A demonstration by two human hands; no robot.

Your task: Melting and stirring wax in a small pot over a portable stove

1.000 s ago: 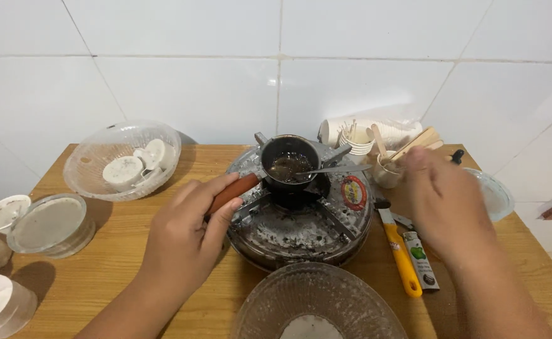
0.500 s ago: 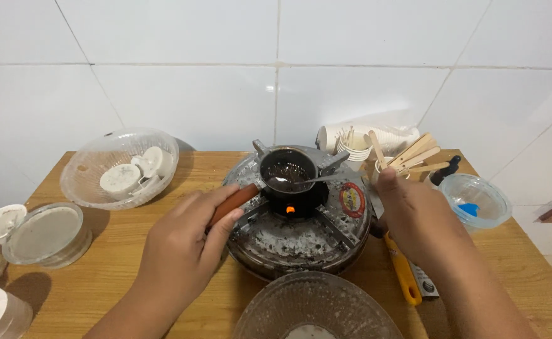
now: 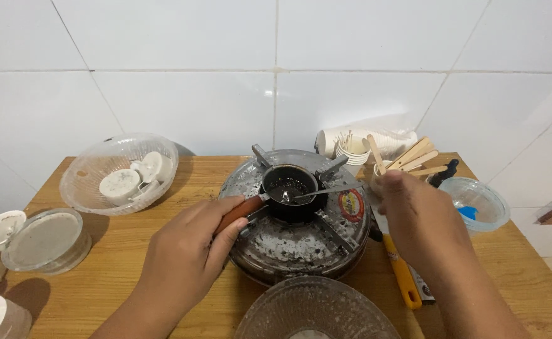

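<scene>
The wooden table (image 3: 100, 251) runs off every edge, and the glass bowl (image 3: 317, 311) at the bottom is cut off. On the round stove (image 3: 298, 235) sits the small dark pot (image 3: 288, 188). The left hand (image 3: 185, 257) grips its reddish handle (image 3: 241, 210), hiding the end. The right hand (image 3: 423, 220) pinches the spoon (image 3: 320, 193) resting in the pot and covers part of the yellow-handled knife (image 3: 401, 273).

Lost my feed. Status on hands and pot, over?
Left hand gripping pot handle. Right hand holds spoon, bowl in small pot on stove. Nothing blocking.
</scene>
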